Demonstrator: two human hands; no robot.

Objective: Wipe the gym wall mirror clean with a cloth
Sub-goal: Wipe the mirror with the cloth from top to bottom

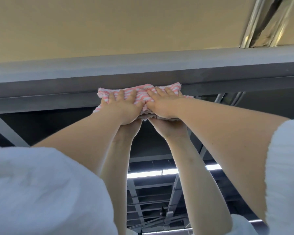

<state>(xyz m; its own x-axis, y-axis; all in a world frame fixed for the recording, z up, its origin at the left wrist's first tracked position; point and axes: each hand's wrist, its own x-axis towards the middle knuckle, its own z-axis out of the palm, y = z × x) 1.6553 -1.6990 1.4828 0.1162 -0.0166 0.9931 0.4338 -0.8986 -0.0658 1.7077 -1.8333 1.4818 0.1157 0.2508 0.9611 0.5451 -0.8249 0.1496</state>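
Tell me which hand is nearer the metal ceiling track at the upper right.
Right. The right hand presses the right part of the striped cloth on the mirror, on the side below the ceiling track. The left hand lies flat on the cloth's left part, farther from it.

You have one cloth (139,96), striped pink and white, and two hands on it: your left hand (121,108) and your right hand (165,103). Count one mirror (227,133), and in it two reflected hands and two reflected forearms meeting your own at the glass. You wear two white sleeves, the left sleeve (41,192) and the right sleeve (287,175). Above the glass runs one grey beam (75,72), and above that one tan ceiling (92,28) with one metal channel (270,22) at the upper right. In the reflection you can count two bright strip lights (151,173); the reflected steel bars are too many and too dim to count surely.
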